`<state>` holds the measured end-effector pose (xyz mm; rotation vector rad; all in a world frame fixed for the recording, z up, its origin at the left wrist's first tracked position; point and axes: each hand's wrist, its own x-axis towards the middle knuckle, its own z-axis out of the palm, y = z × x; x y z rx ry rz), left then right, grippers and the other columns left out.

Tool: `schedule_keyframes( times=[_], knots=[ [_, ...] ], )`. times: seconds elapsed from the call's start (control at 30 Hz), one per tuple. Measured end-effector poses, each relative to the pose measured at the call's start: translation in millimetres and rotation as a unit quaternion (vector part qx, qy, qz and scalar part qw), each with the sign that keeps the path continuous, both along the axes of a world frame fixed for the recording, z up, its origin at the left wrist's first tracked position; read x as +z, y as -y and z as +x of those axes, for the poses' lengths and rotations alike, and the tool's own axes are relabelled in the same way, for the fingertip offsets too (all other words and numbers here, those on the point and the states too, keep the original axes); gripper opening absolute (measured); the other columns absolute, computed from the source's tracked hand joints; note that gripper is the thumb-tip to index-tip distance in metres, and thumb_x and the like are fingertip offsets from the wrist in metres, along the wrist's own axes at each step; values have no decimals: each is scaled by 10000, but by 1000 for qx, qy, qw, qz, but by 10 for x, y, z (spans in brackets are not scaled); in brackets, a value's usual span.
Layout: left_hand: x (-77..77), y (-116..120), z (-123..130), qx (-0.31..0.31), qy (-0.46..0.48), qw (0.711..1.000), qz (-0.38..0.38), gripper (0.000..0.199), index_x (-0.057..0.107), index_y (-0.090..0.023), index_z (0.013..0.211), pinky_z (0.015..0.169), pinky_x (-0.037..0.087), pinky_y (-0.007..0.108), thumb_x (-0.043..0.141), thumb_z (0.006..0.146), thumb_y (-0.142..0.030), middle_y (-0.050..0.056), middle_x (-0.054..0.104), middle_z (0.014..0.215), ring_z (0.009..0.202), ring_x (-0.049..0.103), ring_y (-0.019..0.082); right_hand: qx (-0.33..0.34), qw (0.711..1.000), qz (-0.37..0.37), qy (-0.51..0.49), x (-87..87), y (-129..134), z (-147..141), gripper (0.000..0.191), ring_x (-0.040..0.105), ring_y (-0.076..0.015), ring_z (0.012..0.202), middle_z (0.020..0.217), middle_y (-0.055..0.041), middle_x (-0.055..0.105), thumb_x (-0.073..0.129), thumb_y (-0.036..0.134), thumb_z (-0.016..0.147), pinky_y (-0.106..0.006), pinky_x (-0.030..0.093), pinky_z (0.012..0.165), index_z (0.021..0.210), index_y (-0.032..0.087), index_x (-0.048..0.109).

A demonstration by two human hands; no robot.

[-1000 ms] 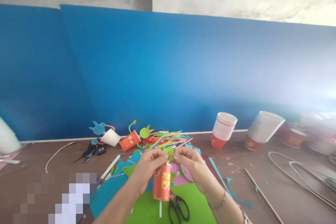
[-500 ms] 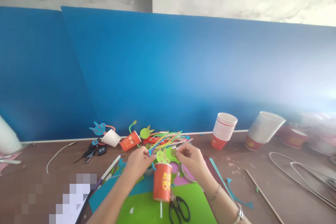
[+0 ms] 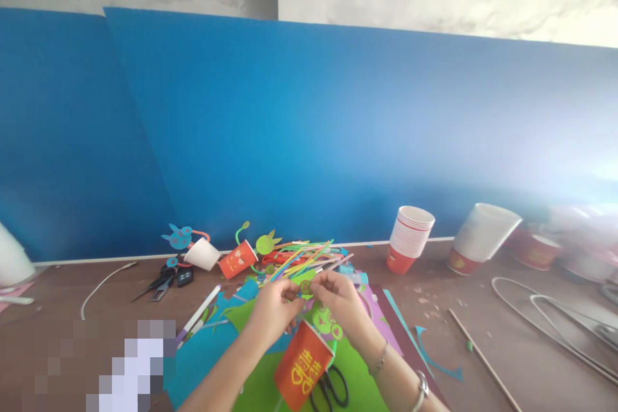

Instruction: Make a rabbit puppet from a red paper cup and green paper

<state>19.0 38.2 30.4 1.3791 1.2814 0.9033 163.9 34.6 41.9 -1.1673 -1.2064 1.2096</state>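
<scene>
Both my hands meet above a red paper cup point(image 3: 303, 364) with gold characters, which leans to one side over the green sheet. At its rim is a green paper animal face point(image 3: 322, 317), with a small heart-marked disc on a green straw beside it. My right hand point(image 3: 340, 302) pinches a small green paper disc point(image 3: 305, 286). Close against it, my left hand point(image 3: 276, 309) is closed at the blue drinking straw of the cup, now mostly hidden by the fingers. Black-handled scissors point(image 3: 338, 386) lie partly behind the cup.
A pile of colored straws point(image 3: 309, 257) lies at the back, beside an orange cup figure point(image 3: 238, 260) and a white cup figure point(image 3: 203, 253). Stacked cups point(image 3: 410, 239) stand on the right. A wooden stick point(image 3: 483, 357) and cables lie at right, a marker point(image 3: 200, 312) at left.
My hands have come together, bringing the green disc to the left fingers. The cup has gone from upright to tilted and lower, and the animal face has turned to the right.
</scene>
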Motion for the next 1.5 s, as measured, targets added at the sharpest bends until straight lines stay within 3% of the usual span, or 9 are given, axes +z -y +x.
schedule_keyframes(
  times=[0.57,0.8,0.97,1.17,1.23,1.37,1.5],
  knots=[
    [83,45,-1,-23,35,999,-14,283,532,-181,714,318,362,212,723,610,-362,-59,529,544,336,471,94,-7,1000,-8,14,2,9,-10,160,456,-97,440,460,41,532,663,301,602,-216,312,431,602,165,578],
    [106,64,-5,-38,36,999,8,305,527,-187,657,320,356,220,626,708,-471,-51,509,493,334,463,107,2,1000,-1,19,7,17,-13,159,482,-108,457,487,26,561,651,306,627,-222,342,442,609,170,570],
    [91,61,-7,-30,33,999,24,299,521,-185,659,314,341,206,600,720,-467,-27,572,556,324,450,89,-9,993,42,108,-31,14,17,134,498,-129,499,553,5,585,600,297,692,-240,366,469,678,164,601],
    [101,19,-62,15,42,998,38,296,501,-194,620,343,361,199,578,740,-454,-61,474,406,321,426,94,-83,959,100,254,-40,-75,299,269,608,-192,726,889,-78,671,520,372,802,-287,452,615,940,164,620],
    [104,-4,-88,31,51,997,41,304,504,-196,620,371,392,204,569,746,-465,-58,473,386,342,452,107,-68,955,70,280,-97,-122,405,303,618,-204,732,823,-71,679,526,418,803,-299,455,639,921,157,625],
    [106,-44,-121,57,71,995,33,314,528,-189,635,403,433,214,580,729,-484,-45,513,419,373,491,115,51,961,-25,270,-270,-190,501,313,616,-191,653,712,-46,677,594,438,753,-277,442,581,852,144,631],
    [112,-59,-128,74,100,992,20,301,556,-181,689,370,427,213,621,680,-475,-36,572,528,376,490,105,15,954,-78,290,-365,-223,497,448,612,-170,671,873,-64,668,649,405,705,-265,435,584,1055,140,558]
  ],
)
